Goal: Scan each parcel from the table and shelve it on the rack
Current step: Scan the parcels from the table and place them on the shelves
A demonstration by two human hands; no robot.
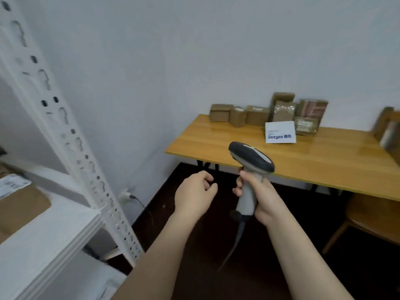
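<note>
**Scanner in hand, parcels waiting at the back of the table**

Two bare forearms reach in from the bottom edge. The right hand has its fingers wrapped round the pale handle of a barcode scanner, whose dark head sits over the near-left edge of the table. Its cable trails down below that edge. The left hand hangs just left of the scanner with its fingers loosely curled, and it holds nothing.

The parcels sit along the table's far edge, against the wall. At the far-left corner are three small cardboard boxes, close together. Right of them are a taller box, two kraft packets wrapped in shiny tape, and a white Deeyeo carton standing a little forward of the row. All are well apart from both hands.

My guess is that every one of these is light and can be lifted with one hand. The square boxes look stiff, so the free left hand could grip one across two opposite faces. That would leave the labelled face open to the scanner. The taped packets look softer and slicker, so I would hold those by an edge with the thumb on top and avoid squeezing the middle. The white carton looks thin-walled and would suit a light hold at its sides.

The white steel rack stands well to the left of the table, and a labelled brown box already rests on one of its shelves.
</note>
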